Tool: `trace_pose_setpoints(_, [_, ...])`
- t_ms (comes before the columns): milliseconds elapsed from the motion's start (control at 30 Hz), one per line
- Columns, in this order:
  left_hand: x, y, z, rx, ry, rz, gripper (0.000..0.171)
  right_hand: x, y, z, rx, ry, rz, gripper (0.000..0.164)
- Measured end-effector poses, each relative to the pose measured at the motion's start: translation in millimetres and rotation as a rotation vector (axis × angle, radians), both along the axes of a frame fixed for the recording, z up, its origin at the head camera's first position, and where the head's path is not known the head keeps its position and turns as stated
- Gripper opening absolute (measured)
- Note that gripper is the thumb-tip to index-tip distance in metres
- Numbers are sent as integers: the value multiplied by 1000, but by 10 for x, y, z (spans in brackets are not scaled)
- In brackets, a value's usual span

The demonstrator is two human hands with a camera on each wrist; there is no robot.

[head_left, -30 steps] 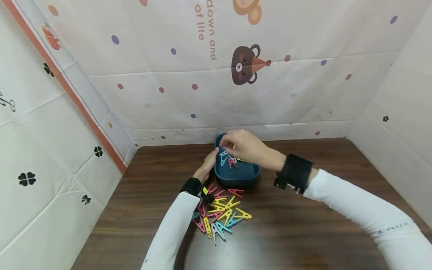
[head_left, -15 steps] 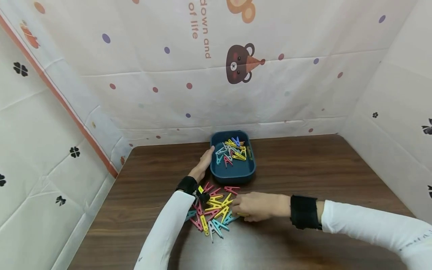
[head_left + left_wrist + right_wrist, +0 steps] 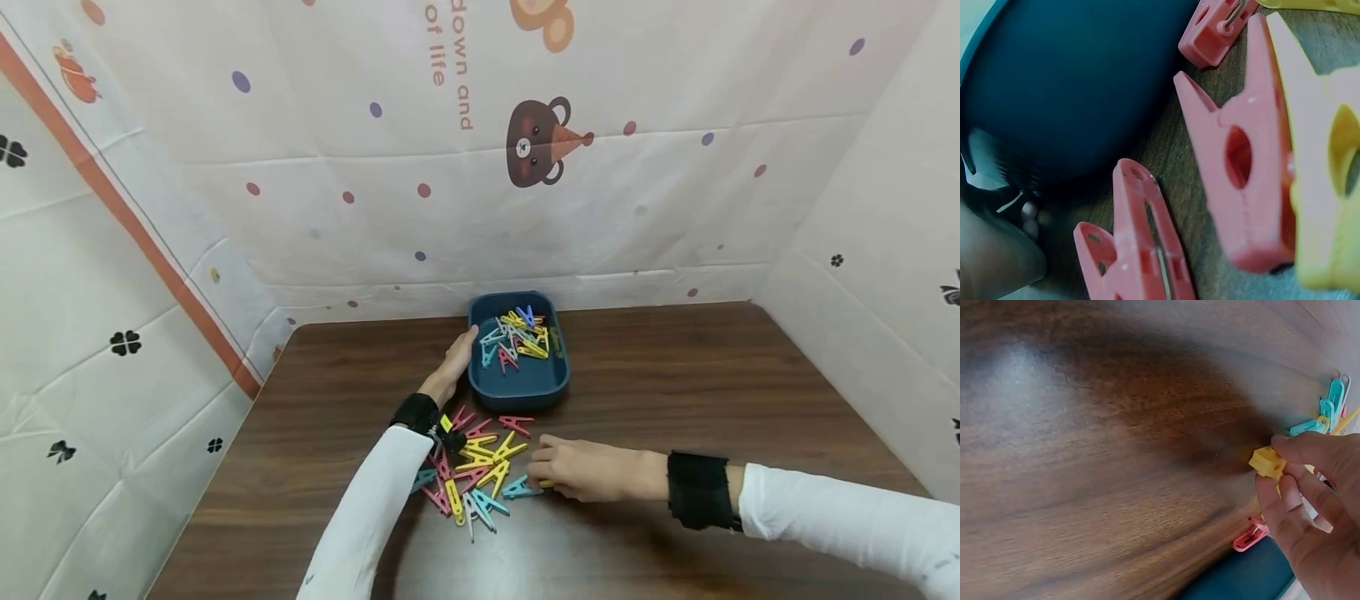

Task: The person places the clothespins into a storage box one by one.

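My right hand [image 3: 573,468] is low over the table at the right edge of a loose pile of clothespins. In the right wrist view, thumb and fingertips pinch a yellow clothespin [image 3: 1267,462], mostly hidden by the hand. A light-blue clothespin [image 3: 521,487] lies just left of these fingers. My left hand [image 3: 452,367] holds the left side of a dark blue plastic bin [image 3: 521,387], thumb at the rim. Inside the bin lie yellow, light-blue, grey, pink and blue clothespins. Close by the left wrist, the left wrist view shows a pink clothespin [image 3: 1138,237] beside the bin's wall [image 3: 1079,81].
The pile holds several pink, yellow [image 3: 454,502], light-blue and grey clothespins, in front of the bin and partly behind the left wrist. A pink clothespin [image 3: 516,423] lies nearest the bin's front. Patterned white cloth [image 3: 360,242] stands behind the brown wooden table [image 3: 675,375].
My right hand has come from above the bin down to the pile, then shifted slightly right with the yellow clothespin. The left hand stays at the bin's side.
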State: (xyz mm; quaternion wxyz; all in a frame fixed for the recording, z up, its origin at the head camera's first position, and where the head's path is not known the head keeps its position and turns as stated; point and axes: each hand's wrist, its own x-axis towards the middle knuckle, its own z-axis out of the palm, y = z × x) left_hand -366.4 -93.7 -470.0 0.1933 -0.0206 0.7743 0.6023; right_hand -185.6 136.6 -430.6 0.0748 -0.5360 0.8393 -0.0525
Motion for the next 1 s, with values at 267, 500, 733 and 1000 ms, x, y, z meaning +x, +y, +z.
trace_pose_setpoints(267, [23,-8,-11,1,6,4,77,-201,8,355,-81,-30,-76,32])
trace_pose_setpoints(500, [18,0,-11,1,6,-28,79,-917,-249,1171,-493,60,-222,24])
trace_pose_setpoints(733, [12,25,-10,0,5,3,79,-1852,-480,1569,-723,-11,-713,24])
trace_pose_setpoints(1000, [37,21,-18,28,20,15,77,-2225,-312,838,-510,-84,-1031,16])
